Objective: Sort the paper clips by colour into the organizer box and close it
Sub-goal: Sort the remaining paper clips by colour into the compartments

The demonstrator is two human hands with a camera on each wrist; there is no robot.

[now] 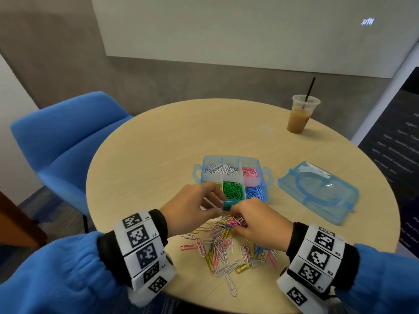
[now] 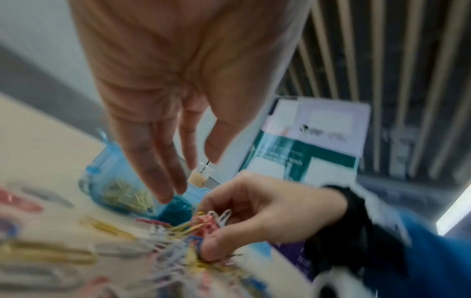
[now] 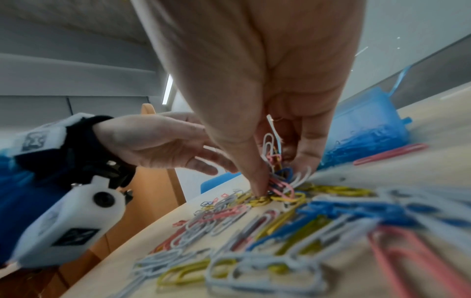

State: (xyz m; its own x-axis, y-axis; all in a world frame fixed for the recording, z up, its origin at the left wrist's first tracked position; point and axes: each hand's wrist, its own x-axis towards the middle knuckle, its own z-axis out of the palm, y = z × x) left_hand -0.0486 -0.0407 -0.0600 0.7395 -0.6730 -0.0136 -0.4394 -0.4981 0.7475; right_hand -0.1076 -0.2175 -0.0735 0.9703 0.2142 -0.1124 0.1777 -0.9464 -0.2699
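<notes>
- Right hand [image 1: 260, 223] pinches a bunch of paper clips [image 2: 214, 219] from the loose pile [image 1: 226, 250] on the surface [image 1: 158, 143].
- Left hand [image 1: 190, 207] hovers, fingers relaxed and spread, holding nothing.
- Organizer box [image 1: 233, 177] sits uncovered just beyond both hands; lid [image 1: 317, 191] lies apart to its right.

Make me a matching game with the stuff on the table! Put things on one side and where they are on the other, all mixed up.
Things:
1. green clips
2. lid
3. drink cup
4. mixed clips

Places:
A. far right edge of the table
B. loose pile in front of the box, under the hands
C. near row of the box, middle slot
D. lying beside the box, to its right

Pairs: 1-C, 2-D, 3-A, 4-B
</notes>
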